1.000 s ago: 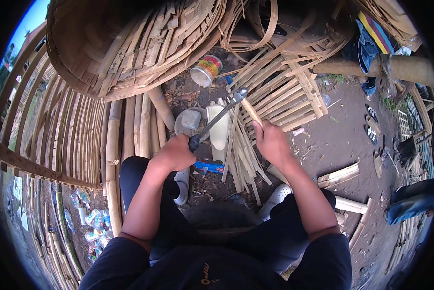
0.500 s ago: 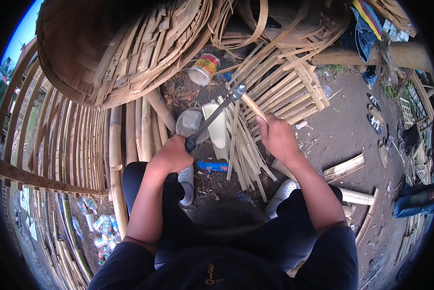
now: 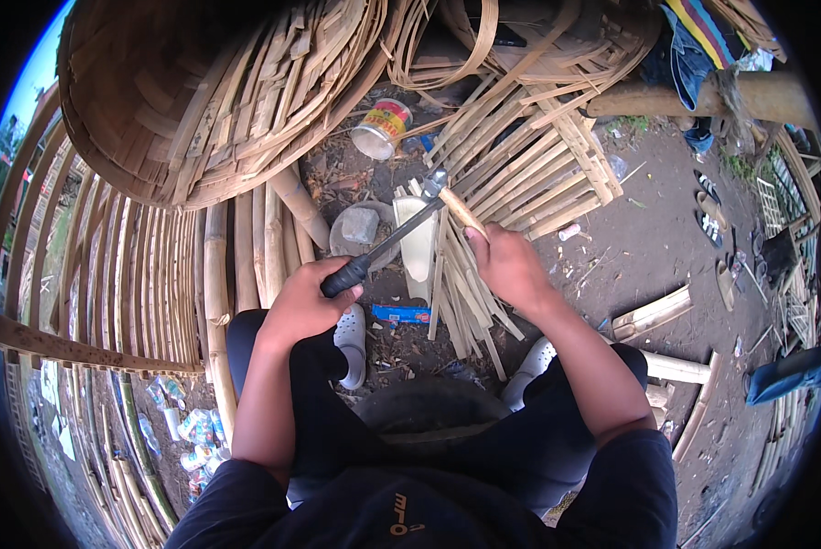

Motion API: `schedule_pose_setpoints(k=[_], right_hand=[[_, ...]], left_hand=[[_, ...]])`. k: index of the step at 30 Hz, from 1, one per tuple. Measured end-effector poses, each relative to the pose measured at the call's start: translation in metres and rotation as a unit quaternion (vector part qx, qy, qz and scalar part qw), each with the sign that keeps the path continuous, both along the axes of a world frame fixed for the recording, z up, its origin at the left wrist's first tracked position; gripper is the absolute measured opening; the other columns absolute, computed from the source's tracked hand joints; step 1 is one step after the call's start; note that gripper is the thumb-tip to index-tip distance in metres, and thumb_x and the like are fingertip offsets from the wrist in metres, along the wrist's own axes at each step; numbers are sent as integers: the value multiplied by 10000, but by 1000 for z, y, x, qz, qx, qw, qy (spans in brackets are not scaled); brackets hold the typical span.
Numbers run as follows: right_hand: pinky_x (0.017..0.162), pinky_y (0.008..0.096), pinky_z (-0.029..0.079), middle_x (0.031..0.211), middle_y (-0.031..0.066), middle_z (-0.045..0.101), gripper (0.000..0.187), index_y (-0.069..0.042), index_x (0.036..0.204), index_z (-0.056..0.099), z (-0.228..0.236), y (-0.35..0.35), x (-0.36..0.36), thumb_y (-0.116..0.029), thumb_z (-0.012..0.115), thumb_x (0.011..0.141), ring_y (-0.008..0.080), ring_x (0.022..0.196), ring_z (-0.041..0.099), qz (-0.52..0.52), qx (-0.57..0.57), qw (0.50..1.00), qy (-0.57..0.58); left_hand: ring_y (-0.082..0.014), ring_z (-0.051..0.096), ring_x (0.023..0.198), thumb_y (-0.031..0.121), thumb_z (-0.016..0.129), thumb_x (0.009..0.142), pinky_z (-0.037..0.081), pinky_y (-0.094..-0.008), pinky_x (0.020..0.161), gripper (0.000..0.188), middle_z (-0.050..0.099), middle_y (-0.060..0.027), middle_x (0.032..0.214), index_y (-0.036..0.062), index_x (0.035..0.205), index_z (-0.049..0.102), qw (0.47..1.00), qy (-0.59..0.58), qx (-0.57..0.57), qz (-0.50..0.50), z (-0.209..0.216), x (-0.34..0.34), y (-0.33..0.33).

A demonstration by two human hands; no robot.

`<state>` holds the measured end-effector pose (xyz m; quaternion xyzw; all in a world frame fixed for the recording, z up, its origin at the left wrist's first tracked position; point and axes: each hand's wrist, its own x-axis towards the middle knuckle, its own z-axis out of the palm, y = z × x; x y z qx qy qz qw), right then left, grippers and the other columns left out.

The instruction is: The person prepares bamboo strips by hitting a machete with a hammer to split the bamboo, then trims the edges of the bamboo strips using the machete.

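My left hand point(image 3: 308, 306) is closed round the black grip point(image 3: 348, 274) of a tool with a long, straight metal shaft. The shaft slants up to the right, meeting a shiny metal hammer-like head point(image 3: 436, 181). A light wooden handle point(image 3: 461, 211) runs from that head down to my right hand point(image 3: 511, 267), whose fingers wrap its lower end. Which of the two the head belongs to, I cannot tell. Below the shaft lie a pale, wide bamboo piece point(image 3: 417, 252) and a loose pile of split bamboo strips point(image 3: 462, 311). A grey stone point(image 3: 361, 225) sits left of them.
Large woven bamboo baskets point(image 3: 246, 146) hang over the far left. Beyond the strips are a slatted bamboo panel point(image 3: 538, 156) and a printed bucket point(image 3: 381, 129). A bamboo pole point(image 3: 216, 256) stands left. Near my feet lies a blue packet point(image 3: 401, 315); sandals point(image 3: 708, 215) lie far right.
Both hands have shifted slightly left, and the metal head has moved left and a little nearer. More of the black grip shows in my left hand. Both hands keep their hold.
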<state>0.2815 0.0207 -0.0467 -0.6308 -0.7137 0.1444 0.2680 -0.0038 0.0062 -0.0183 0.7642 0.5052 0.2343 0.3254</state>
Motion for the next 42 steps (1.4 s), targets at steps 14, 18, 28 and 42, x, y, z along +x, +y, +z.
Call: schedule_pose_setpoints(k=[14,18,28,42], right_hand=[[547,513,474,604,271,565,367,48,811,531,9,-5,12,-288,485,952,445,589,588,-16,42,998,-36],[537,505,466,606,267,562,310,34,838,517,44,-11,5,-256,501,947,450,597,589,-51,110,991,55],[529,508,468,593,244,562,296,22,838,529,1,-26,15,-248,490,953,445,580,588,61,-19,991,-115],[550,529,469,628,271,580,355,32,837,542,29,-13,24,-296,478,959,437,605,608,-65,40,997,-26]], left_hand=[[-98,458,573,192,685,848,446,-273,585,359,522,-77,641,-17,1131,613,996,-10,59,66,-6,12,1],[-109,446,574,195,680,851,445,-279,586,334,509,-82,640,-12,1108,622,997,20,37,69,-1,9,0],[-86,383,552,196,659,874,373,-282,513,249,452,-19,594,-2,1023,632,994,-12,35,104,-4,-2,15],[-105,389,582,189,680,855,388,-281,546,267,437,-39,610,-11,1022,622,996,-4,34,83,-7,-3,10]])
